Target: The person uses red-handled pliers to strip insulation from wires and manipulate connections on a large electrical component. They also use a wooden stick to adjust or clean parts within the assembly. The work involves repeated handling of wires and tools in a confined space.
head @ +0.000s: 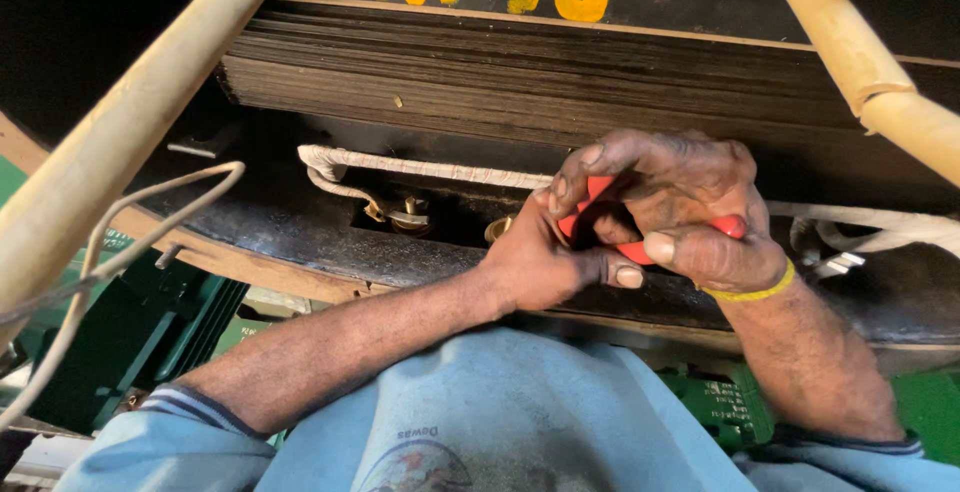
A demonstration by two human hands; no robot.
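Note:
My right hand (690, 207) is closed around the red handles of a hand tool (632, 248), pliers by the look of them, whose jaws are hidden behind the fingers. My left hand (545, 257) presses against the tool from the left, its thumb lying under the red handle and its fingertips out of sight. Both hands work at the dark metal frame (300, 242) of a laminated transformer core (520, 72), just right of brass terminal studs (405, 214) and a brass nut (497, 227).
White cloth-wrapped leads (400, 165) run along the frame and out to the right (880, 227). Two tan insulated tubes (120, 132) (860, 52) cross diagonally above. A thin wire loop (90, 252) hangs at left. Green machinery (130, 332) lies below.

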